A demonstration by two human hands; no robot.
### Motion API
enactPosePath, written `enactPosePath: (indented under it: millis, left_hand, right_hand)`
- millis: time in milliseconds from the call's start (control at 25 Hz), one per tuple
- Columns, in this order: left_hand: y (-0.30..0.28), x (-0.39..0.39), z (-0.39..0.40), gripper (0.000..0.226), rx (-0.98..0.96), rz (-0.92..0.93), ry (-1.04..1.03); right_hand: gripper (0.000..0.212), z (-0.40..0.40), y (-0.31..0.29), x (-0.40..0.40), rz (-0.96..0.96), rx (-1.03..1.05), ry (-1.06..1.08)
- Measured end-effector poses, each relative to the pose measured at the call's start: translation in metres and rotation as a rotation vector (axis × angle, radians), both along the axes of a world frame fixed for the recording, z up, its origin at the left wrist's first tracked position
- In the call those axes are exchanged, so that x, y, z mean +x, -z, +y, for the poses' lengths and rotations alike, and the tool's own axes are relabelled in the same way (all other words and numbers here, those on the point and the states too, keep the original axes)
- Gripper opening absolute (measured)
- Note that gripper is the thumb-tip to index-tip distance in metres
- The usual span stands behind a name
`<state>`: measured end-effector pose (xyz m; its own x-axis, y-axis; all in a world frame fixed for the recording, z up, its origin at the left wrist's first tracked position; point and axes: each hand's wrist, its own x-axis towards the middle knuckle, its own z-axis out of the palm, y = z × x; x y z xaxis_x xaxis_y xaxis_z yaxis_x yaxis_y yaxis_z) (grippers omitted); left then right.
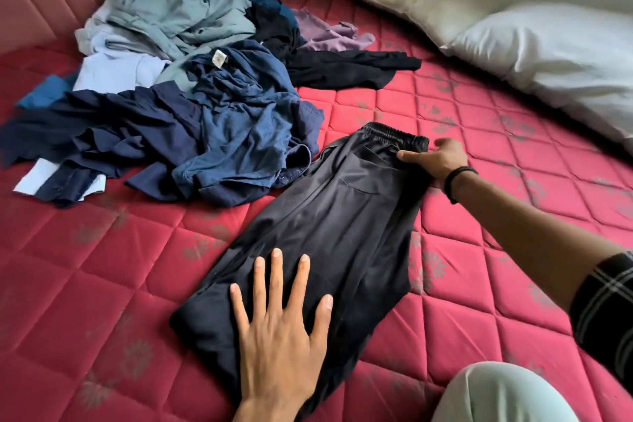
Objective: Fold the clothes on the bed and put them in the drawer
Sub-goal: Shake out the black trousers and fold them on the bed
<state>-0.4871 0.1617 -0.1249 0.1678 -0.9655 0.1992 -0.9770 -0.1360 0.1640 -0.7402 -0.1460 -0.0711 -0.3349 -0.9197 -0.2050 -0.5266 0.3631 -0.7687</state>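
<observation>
Head view: black pants (329,233) lie flat on the red quilted bed (479,243), centre-near, already doubled lengthwise, waistband at the far end. Left hand (281,329) is flat, fingers spread straight, pressing the near leg end. Right hand (435,161) grips the waistband's right corner, thumb on top and fingers curled under the edge. Unfolded clothes pile (178,86) sits far left, its near edge just beside the pants. Two pillows (513,38) far right. No drawer in view.

Handling, judged: thin smooth fabric, light, floppy, likely a bit slippery, so layers can slide. Best hold is the elastic waistband, the firmest part; pin the legs flat while folding over.
</observation>
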Motion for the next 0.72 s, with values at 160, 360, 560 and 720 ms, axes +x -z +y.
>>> enactPosePath:
  millis: [160,360,560,720]
  left_hand:
    - [-0.010,0.010,0.012,0.068,0.097,0.007,-0.029]
    - [-0.040,0.045,0.041,0.064,-0.234,0.370,-0.194]
    - [-0.084,0.040,0.089,0.108,0.010,0.756,-0.590]
    - [-0.087,0.022,0.095,0.089,0.278,0.596,-0.311]
  right_hand:
    - [0.101,0.031,-0.003,0.010,-0.337,0.093,-0.287]
    - [0.128,0.037,0.022,0.008,-0.295,-0.042,-0.231]
    - [0.079,0.024,0.055,0.003,-0.266,-0.002,-0.057]
    - [0.048,0.090,0.033,0.018,-0.346,0.014,0.082]
